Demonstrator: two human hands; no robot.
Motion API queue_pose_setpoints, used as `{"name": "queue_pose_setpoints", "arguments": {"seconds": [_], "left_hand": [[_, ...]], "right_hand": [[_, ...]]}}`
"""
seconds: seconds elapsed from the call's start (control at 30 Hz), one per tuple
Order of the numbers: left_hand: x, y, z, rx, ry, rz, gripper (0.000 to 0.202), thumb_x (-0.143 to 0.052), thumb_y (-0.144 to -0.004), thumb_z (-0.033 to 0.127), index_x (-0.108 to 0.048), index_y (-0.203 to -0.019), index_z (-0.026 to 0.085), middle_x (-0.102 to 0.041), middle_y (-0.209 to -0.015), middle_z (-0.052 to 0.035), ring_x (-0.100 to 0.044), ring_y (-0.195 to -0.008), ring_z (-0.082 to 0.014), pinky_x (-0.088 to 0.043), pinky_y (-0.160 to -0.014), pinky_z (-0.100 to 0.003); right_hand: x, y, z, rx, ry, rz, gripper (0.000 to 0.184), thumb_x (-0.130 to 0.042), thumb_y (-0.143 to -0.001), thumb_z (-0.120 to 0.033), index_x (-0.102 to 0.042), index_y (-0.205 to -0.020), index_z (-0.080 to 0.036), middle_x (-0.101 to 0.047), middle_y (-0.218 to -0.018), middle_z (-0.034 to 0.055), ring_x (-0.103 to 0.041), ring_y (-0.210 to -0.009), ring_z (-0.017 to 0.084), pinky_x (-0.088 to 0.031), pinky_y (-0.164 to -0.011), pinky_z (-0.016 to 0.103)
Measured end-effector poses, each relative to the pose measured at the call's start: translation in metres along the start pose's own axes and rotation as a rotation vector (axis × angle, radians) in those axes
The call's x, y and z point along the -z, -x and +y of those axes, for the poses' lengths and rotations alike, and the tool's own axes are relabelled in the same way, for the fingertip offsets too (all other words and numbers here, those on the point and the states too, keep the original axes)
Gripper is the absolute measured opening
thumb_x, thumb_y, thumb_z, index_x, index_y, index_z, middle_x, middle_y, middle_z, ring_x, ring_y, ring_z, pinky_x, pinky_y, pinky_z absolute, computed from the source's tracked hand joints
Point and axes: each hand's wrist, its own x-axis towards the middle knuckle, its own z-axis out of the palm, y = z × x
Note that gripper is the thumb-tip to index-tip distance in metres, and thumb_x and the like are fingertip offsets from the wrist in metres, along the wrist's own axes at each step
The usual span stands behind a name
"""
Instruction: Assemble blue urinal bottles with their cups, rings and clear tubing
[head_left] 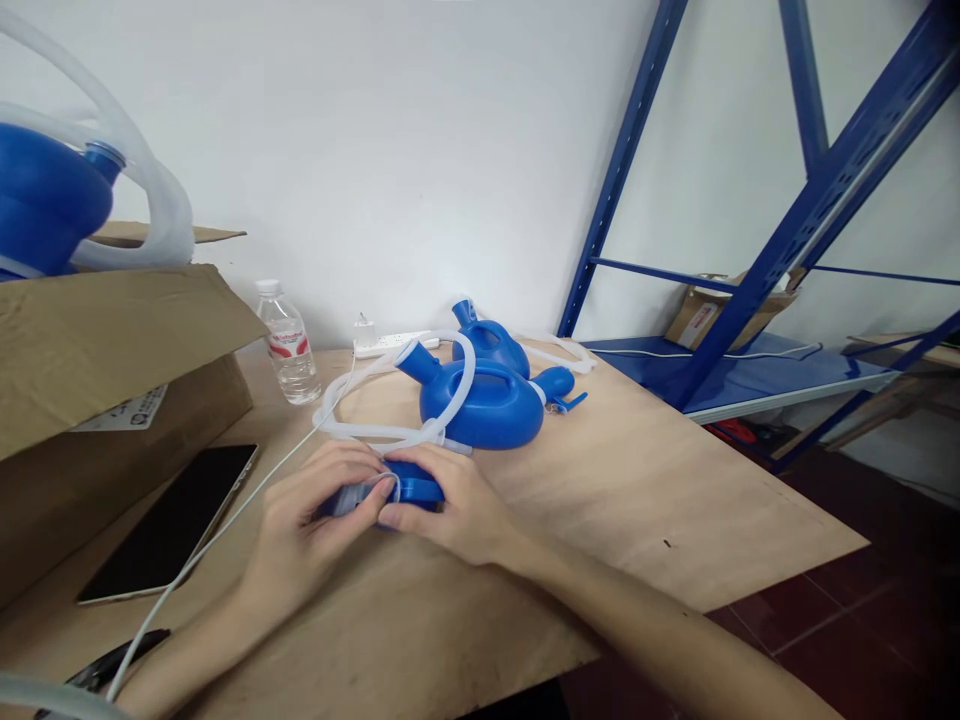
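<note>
Currently both your hands meet at the near centre of the tabletop. Your left hand has its grip closed around the left end of a small blue part, with the fingers curled over a clear greyish wrap on it. Your right hand holds the right end of the same part, grip closed, thumb touching the left fingers. The part sits low; can't tell if it rests on the tabletop or is lifted. Just behind it lies a blue jug with a white tube looped over it, and a second blue jug just beyond. A water bottle stands far left, beside a cardboard box. A dark phone lies near left, with a white cable running past it.
</note>
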Motion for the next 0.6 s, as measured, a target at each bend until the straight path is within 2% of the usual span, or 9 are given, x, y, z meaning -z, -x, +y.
{"name": "queue_pose_setpoints", "arguments": {"seconds": [0.1, 0.2, 0.6], "left_hand": [[0.001, -0.001, 0.004, 0.008, -0.008, 0.003, 0.006, -0.072, -0.087, 0.023, -0.071, -0.081, 0.023, -0.075, -0.081, -0.0008, -0.071, -0.080, -0.0194, -0.059, -0.077, -0.036], [0.001, -0.002, 0.006, 0.010, -0.015, -0.006, 0.008, -0.072, -0.087, 0.024, -0.070, -0.080, 0.023, -0.075, -0.080, -0.0006, -0.071, -0.079, -0.0192, -0.058, -0.076, -0.036], [0.000, 0.004, 0.011, 0.038, -0.053, 0.001, 0.008, -0.071, -0.089, 0.022, -0.071, -0.081, 0.024, -0.074, -0.080, 0.0011, -0.069, -0.076, -0.0177, -0.055, -0.071, -0.033]], "right_hand": [[-0.005, 0.001, 0.001, 0.034, 0.025, 0.010, 0.038, -0.070, -0.089, -0.041, -0.068, -0.124, -0.025, -0.072, -0.125, 0.0069, -0.068, -0.116, 0.025, -0.049, -0.105, 0.042], [-0.006, 0.001, 0.005, 0.071, 0.037, 0.040, 0.038, -0.067, -0.087, -0.034, -0.069, -0.123, -0.024, -0.073, -0.125, 0.0070, -0.069, -0.114, 0.025, -0.051, -0.105, 0.041], [-0.016, 0.004, 0.009, 0.123, 0.103, 0.105, 0.046, -0.062, -0.084, -0.035, -0.070, -0.127, -0.020, -0.072, -0.129, 0.0101, -0.071, -0.117, 0.028, -0.053, -0.106, 0.042]]}}
